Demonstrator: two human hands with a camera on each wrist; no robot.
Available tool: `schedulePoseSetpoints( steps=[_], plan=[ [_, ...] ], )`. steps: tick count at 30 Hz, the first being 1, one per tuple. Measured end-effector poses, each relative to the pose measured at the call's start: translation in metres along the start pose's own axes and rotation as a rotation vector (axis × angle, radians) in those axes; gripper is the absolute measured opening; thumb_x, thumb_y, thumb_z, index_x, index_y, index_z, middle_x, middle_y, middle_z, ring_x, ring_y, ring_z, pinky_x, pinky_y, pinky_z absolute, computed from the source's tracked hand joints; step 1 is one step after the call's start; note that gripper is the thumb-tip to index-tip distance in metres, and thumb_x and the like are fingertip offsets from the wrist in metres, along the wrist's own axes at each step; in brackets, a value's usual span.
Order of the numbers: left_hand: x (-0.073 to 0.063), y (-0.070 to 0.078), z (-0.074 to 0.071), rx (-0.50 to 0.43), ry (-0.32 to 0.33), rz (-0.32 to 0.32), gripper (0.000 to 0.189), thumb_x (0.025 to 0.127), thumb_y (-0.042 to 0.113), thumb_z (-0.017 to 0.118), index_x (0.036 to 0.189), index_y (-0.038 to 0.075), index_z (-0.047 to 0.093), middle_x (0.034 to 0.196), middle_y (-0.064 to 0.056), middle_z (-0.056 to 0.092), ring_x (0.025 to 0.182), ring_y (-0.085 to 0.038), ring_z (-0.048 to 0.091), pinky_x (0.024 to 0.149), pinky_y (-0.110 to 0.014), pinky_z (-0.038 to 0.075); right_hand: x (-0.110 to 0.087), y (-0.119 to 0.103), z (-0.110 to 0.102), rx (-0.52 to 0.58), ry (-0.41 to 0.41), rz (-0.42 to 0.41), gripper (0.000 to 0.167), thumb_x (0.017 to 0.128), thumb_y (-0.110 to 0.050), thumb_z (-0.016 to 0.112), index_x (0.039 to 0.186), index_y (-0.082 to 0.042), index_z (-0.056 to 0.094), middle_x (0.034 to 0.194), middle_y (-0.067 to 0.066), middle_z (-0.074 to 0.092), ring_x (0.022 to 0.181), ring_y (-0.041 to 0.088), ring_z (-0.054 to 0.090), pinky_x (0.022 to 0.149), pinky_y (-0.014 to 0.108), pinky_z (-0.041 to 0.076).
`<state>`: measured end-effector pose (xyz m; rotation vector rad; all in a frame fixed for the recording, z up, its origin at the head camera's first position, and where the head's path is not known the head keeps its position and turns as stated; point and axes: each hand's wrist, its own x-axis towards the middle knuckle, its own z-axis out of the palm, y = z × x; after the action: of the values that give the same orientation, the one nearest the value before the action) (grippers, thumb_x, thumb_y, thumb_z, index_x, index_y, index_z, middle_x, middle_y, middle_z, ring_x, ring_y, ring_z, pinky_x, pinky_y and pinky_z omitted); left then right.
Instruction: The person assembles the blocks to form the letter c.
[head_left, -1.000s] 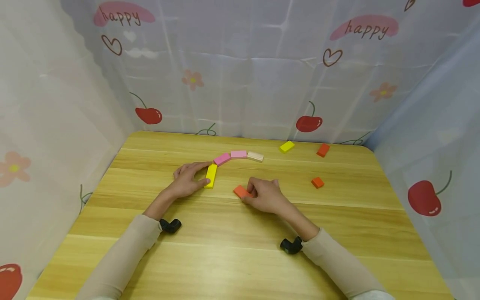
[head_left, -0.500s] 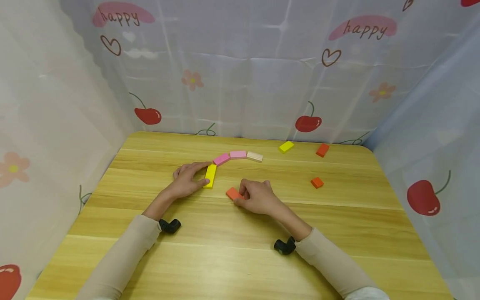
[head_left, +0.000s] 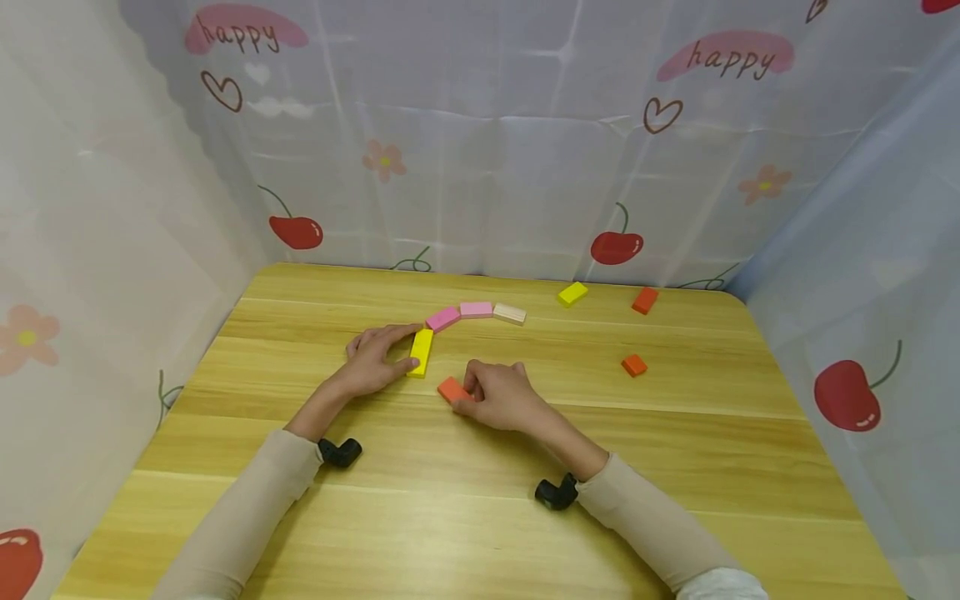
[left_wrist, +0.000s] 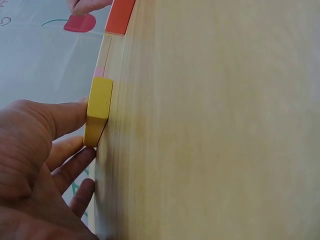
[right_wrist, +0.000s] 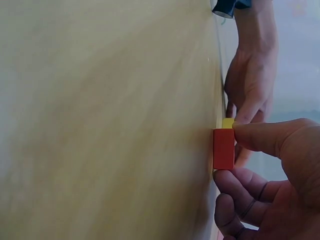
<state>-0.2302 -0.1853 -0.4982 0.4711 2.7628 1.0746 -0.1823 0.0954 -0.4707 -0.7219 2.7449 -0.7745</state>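
Observation:
In the head view, my left hand (head_left: 373, 363) spans a yellow wooden block (head_left: 422, 350) lying flat, thumb at its near end and index finger at its far end. The left wrist view shows the thumb against this yellow block (left_wrist: 100, 100). My right hand (head_left: 501, 397) pinches an orange-red block (head_left: 453, 389) between thumb and fingers, a short gap right of the yellow one. From the far end of the yellow block an arc runs on: a dark pink block (head_left: 443, 319), a light pink block (head_left: 476, 310) and a plain wood block (head_left: 510, 313).
Toward the back right of the wooden table (head_left: 420, 517) lie a loose yellow block (head_left: 573, 293) and an orange block (head_left: 645, 301). Another orange block (head_left: 634, 365) lies nearer on the right. A printed curtain (head_left: 480, 183) borders the table's back and sides.
My right hand has slid the orange-red block leftward, closer to the yellow block under my left hand. The left hand and the arc of blocks have stayed in place.

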Motion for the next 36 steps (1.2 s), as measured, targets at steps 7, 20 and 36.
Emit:
schedulePoseSetpoints(
  steps=[7,20,36],
  plan=[
    [0.001,0.0,0.0,0.001,0.002,0.008,0.064,0.105,0.032,0.07,0.165,0.025,0.046,0.169,-0.01,0.048,0.148,-0.045,0.034,0.114,-0.07,0.008,0.006,-0.009,0.006,-0.002,-0.019,-0.001,0.028,0.096,-0.042,0.08,0.1,-0.018,0.066,0.074,-0.006,0.062,0.067,0.012,0.056,0.082,0.038,0.029],
    [0.0,0.0,-0.001,-0.003,-0.001,0.001,0.066,0.106,0.034,0.069,0.166,0.025,0.045,0.17,-0.011,0.046,0.145,-0.044,0.034,0.115,-0.07,0.008,0.013,-0.017,0.013,-0.009,-0.023,-0.018,0.03,0.098,-0.043,0.078,0.102,-0.017,0.064,0.07,-0.007,0.061,0.065,0.012,0.056,0.08,0.037,0.029],
    [0.001,-0.003,0.002,-0.002,0.017,0.027,0.065,0.105,0.036,0.069,0.165,0.023,0.046,0.169,-0.016,0.047,0.144,-0.048,0.035,0.111,-0.072,0.009,0.02,-0.026,0.018,-0.018,-0.018,-0.025,0.032,0.099,-0.046,0.076,0.11,-0.018,0.065,0.069,-0.009,0.06,0.064,0.009,0.055,0.081,0.037,0.031]
  ],
)
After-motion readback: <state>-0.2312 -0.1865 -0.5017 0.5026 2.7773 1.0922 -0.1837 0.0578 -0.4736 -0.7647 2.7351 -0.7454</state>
